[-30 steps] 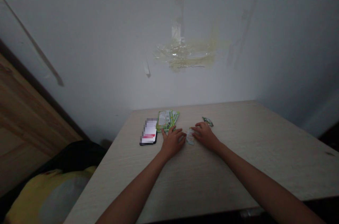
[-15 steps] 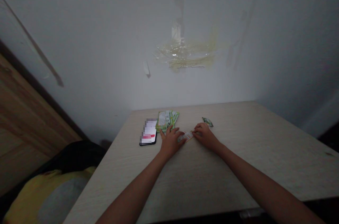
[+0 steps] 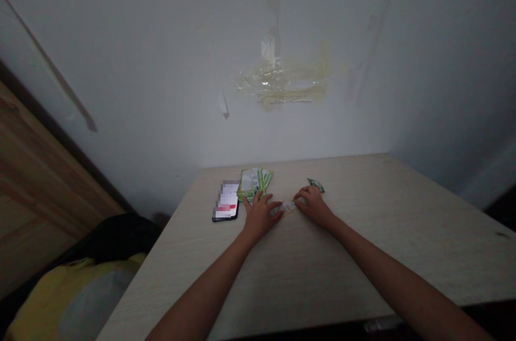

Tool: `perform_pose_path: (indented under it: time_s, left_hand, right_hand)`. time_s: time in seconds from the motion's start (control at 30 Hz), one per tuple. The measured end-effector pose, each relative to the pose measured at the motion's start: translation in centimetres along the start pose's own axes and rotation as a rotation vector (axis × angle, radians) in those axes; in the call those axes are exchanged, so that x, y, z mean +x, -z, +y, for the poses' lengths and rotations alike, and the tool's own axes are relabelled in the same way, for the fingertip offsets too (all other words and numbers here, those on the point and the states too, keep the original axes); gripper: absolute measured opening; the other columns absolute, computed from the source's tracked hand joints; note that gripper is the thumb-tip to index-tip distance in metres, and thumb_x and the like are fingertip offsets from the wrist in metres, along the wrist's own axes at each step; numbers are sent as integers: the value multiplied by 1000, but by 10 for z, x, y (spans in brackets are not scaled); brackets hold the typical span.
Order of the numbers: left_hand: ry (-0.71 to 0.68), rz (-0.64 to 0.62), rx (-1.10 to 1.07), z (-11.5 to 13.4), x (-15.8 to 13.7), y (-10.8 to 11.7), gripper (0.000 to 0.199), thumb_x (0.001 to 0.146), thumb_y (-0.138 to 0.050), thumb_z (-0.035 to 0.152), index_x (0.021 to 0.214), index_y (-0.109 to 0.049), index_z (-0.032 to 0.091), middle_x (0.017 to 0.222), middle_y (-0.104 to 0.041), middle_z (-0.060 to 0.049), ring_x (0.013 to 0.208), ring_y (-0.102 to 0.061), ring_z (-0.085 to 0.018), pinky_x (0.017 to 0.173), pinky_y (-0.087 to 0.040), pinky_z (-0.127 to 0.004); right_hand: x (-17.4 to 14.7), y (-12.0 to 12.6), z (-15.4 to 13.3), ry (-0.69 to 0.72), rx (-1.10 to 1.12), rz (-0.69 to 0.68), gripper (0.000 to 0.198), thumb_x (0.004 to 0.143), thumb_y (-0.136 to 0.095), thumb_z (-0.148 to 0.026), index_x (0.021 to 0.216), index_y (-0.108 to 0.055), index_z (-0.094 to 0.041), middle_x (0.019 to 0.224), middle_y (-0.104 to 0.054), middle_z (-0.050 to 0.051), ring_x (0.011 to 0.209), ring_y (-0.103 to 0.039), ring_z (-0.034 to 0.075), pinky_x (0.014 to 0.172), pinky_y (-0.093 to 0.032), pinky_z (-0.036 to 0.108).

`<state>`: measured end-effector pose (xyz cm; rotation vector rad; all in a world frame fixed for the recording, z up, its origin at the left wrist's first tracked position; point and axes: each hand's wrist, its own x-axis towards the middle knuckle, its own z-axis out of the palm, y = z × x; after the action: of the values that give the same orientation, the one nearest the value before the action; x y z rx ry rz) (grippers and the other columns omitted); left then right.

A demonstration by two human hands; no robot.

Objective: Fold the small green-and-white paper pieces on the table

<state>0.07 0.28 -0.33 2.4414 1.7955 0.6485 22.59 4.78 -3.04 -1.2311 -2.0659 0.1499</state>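
Observation:
A small, pale, flat packet (image 3: 288, 207) with fine print and an orange edge lies low over the table between my hands. The thumb and forefinger of my left hand (image 3: 258, 216) hold its left end, while the other fingers spread out beside the stacked packets. Its right end is pinched in the closed fingers of my right hand (image 3: 313, 205). Just behind my left hand sits a loose stack of green-and-white packets (image 3: 250, 181). A small, dark green crumpled piece of packaging (image 3: 317, 185) rests behind my right hand.
A phone (image 3: 226, 202) with a lit, blurred screen lies left of the stack. The pale wooden table (image 3: 363, 255) meets a wall (image 3: 161, 88) with tape marks at the back. On the left are a yellow-and-grey plush item (image 3: 72, 298) and wooden furniture (image 3: 28, 190).
My right fingers have shifted slightly on the packet's right end, and a little more of the packet shows. My left hand, the stack and the phone look unmoved.

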Motion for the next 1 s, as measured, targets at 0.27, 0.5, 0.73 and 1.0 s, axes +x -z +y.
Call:
perform_pose_path:
  time_s: [0.27, 0.5, 0.73, 1.0]
  left_hand:
    - [8, -31, -8, 0, 0, 1, 32, 84, -58, 53, 114, -64, 45, 136, -55, -1, 136, -31, -34, 104, 1, -76]
    - [17, -32, 0, 1, 0, 1, 31, 84, -58, 52, 114, -64, 45, 136, -54, 1, 137, -30, -33, 105, 1, -74]
    - [18, -40, -17, 0, 1, 0, 32, 84, -58, 53, 114, -64, 45, 137, -54, 0, 137, -30, -34, 104, 2, -76]
    - [19, -34, -33, 1, 0, 1, 32, 84, -58, 52, 115, -64, 45, 137, -54, 0, 137, -31, -34, 104, 2, -76]
  right_hand:
    - [0, 1, -1, -3, 0, -24, 16, 81, -63, -26, 94, -71, -21, 101, -57, 8, 103, -50, 24, 98, -38, 45]
    - [1, 3, -2, 0, 3, -42, 16, 81, -62, -24, 94, -72, -21, 103, -58, 9, 105, -50, 25, 98, -38, 45]
    - [1, 4, -4, -10, 6, -51, 15, 81, -63, -23, 93, -72, -20, 103, -58, 9, 104, -50, 24, 98, -38, 43]
    - [2, 2, -2, -21, 5, -68, 16, 80, -62, -22, 93, -71, -20, 103, -58, 9, 104, -50, 25, 98, -37, 43]
